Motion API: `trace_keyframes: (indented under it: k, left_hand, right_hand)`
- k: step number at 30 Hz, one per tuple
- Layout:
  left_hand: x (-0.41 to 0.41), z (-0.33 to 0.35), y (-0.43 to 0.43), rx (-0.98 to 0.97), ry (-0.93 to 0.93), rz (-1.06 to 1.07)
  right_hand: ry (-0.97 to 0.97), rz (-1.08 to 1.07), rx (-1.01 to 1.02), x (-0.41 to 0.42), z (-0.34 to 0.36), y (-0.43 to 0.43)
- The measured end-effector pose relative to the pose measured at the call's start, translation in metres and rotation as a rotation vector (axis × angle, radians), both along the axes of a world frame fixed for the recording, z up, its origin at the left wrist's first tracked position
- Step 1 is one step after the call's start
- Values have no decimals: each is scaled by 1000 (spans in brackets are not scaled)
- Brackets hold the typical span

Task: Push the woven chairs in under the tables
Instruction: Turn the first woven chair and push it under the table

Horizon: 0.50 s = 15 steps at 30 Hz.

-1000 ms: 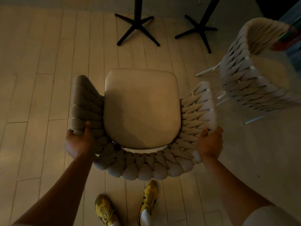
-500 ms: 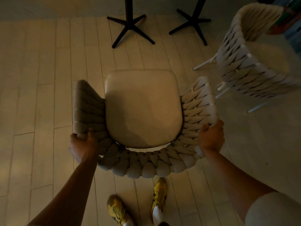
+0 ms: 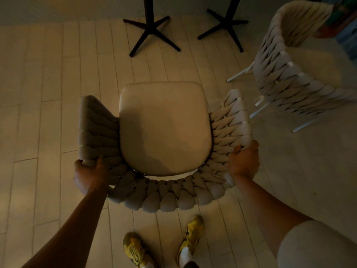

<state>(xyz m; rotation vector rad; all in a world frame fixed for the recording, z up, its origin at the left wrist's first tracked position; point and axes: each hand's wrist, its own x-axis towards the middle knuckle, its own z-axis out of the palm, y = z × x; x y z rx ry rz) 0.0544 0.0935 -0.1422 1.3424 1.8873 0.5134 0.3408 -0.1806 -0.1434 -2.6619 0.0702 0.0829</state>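
A woven chair (image 3: pixel 164 130) with a beige seat cushion and a thick braided back stands right below me, facing away. My left hand (image 3: pixel 89 174) grips the braided rim at its back left corner. My right hand (image 3: pixel 244 161) grips the rim at the back right corner. Ahead of the seat stand two black cross-shaped table bases (image 3: pixel 149 33) (image 3: pixel 225 26); the table tops are out of view. A second woven chair (image 3: pixel 295 70) on white metal legs stands at the right, turned away.
The floor is pale planks (image 3: pixel 48 113) lit from the left. My feet in yellow shoes (image 3: pixel 135 250) stand just behind the chair back. Something colourful (image 3: pixel 343 18) shows at the top right corner beyond the second chair.
The chair and I have moved forward; the table bases and the second chair have drawn nearer. My feet have stepped closer behind the chair. Both hands keep their grip.
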Motion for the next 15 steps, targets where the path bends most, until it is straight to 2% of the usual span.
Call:
trace_keyframes:
  k: [5,15]
  left_hand:
    - [10,7,-22,-32,-72,7]
    - [53,-8,-70,-14,-52,84]
  right_hand:
    - [-27,46,-7,20,-2,-6]
    - [-22,115,1,90,-1,-29]
